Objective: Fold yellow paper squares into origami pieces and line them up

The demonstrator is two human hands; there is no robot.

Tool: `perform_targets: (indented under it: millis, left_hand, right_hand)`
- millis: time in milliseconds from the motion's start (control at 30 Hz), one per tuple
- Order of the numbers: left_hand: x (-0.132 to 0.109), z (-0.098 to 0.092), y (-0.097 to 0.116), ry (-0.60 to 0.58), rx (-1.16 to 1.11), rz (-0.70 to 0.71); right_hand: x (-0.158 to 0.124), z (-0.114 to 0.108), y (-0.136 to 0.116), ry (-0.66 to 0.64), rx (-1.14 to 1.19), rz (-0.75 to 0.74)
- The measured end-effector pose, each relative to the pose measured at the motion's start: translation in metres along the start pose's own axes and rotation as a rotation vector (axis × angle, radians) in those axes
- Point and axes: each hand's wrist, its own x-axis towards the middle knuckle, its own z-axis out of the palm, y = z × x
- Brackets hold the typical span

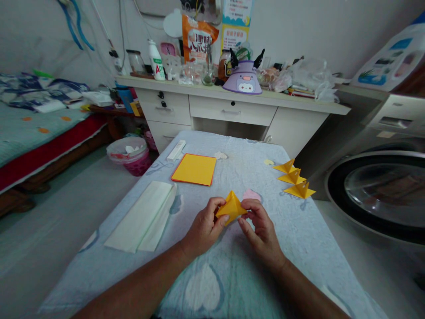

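now, left hand (204, 228) thumb and fingers clamp the yellow fold (232, 207), just below frame centre; right hand (264, 235) touches its right tip, pinched or not, can't tell. uneven pulling could skew a crease. cloth (247, 170) leaves room toward the shapes (300, 189), near the table's right edge.
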Motion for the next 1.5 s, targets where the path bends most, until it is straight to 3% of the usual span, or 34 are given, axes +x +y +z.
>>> perform_targets:
  millis: [267,467,667,900,1067,1267,1500]
  left_hand:
    - [0.0,-0.003,0.003,-0.021,0.122,0.125]
    - [-0.001,-0.003,0.002,-0.007,0.143,0.107]
    - [0.0,-0.001,0.002,0.026,0.144,0.113]
    - [0.004,-0.006,0.009,-0.039,0.138,0.195]
    - [0.004,-0.009,0.011,-0.041,0.129,0.177]
    - [0.004,-0.012,0.01,0.06,0.1,0.194]
    - [0.006,-0.009,0.009,0.102,0.045,0.081]
  right_hand:
    - [0.001,0.0,0.0,0.012,-0.008,-0.008]
    - [0.002,-0.002,-0.004,0.0,-0.046,-0.059]
    - [0.003,-0.002,-0.005,-0.004,0.027,-0.016]
    - [0.002,-0.002,-0.003,-0.029,0.055,0.004]
    - [0.001,-0.002,-0.005,0.009,0.043,-0.002]
    - [0.001,0.0,-0.003,0.145,-0.017,0.033]
    - [0.0,0.0,-0.004,0.098,-0.074,0.011]
